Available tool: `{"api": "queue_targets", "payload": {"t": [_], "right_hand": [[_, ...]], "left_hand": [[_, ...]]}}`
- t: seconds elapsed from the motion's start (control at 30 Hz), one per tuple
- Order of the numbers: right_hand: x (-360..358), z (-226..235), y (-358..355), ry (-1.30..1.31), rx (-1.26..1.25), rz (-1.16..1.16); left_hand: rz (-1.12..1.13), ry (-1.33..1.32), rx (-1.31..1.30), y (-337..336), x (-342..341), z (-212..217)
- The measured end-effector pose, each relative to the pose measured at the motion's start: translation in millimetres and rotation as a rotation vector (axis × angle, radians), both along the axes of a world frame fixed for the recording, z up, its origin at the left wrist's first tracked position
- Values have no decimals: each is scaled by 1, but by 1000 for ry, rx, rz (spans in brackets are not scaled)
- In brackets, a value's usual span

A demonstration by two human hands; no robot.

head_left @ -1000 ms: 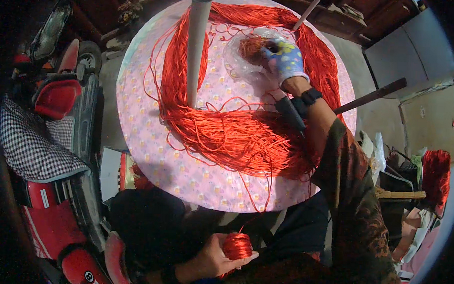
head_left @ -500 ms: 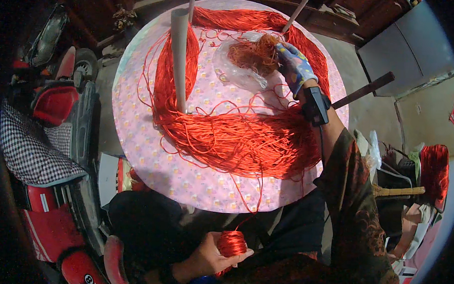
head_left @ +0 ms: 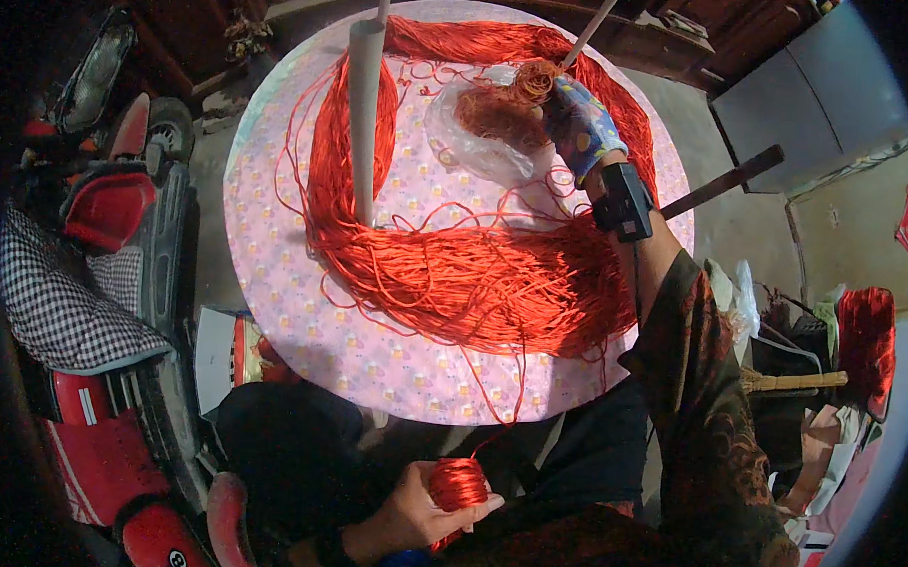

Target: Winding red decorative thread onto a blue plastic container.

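Near my lap, my left hand (head_left: 418, 509) is closed around a wound bundle of shiny red cord (head_left: 458, 484). A thin strand runs up from it to the table edge. My right hand (head_left: 582, 128), in a patterned blue glove, reaches over the far part of the table. Its fingers grip a clump of thin brownish-orange loops (head_left: 535, 81) that resemble rubber bands. Just below lies a clear plastic bag (head_left: 508, 161) with more such loops inside. A big skein of red cord (head_left: 474, 284) rings the bag, stretched around upright posts; one pale post (head_left: 363, 120) stands at the left.
The round table (head_left: 275, 267) has a pink patterned cover. A dark bar (head_left: 728, 180) sticks out past its right side. To the left is a red scooter (head_left: 111, 212) with a checked cloth (head_left: 73, 300). Another red cord hank (head_left: 865, 343) and a broom (head_left: 796, 380) are at right.
My right hand has shifted slightly left, lifting the clump of loops higher off the bag. The left hand stays almost in place with the cord bundle.
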State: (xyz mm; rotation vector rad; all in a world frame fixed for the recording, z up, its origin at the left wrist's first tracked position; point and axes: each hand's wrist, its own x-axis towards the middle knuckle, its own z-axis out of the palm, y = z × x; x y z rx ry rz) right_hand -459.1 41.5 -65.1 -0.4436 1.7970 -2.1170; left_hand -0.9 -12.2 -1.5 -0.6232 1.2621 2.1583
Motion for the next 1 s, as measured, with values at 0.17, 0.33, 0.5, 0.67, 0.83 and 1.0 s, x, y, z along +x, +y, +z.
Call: {"api": "queue_targets", "payload": {"t": [0.17, 0.33, 0.5, 0.67, 0.83, 1.0], "right_hand": [[10, -5, -3, 8, -157, 160], [43, 40, 26, -467, -579, 314], [78, 63, 47, -107, -422, 304], [110, 74, 118, 831, 197, 26], [140, 83, 249, 479, 263, -16], [158, 77, 397, 211, 9, -32]], "left_hand": [[25, -10, -49, 4, 4, 3], [-31, 44, -71, 8, 3, -3], [-78, 90, -162, 18, 2, 4], [-41, 41, -171, 32, -5, 15], [-135, -102, -351, 53, -7, 8], [-53, -104, -353, 79, -8, 17]]}}
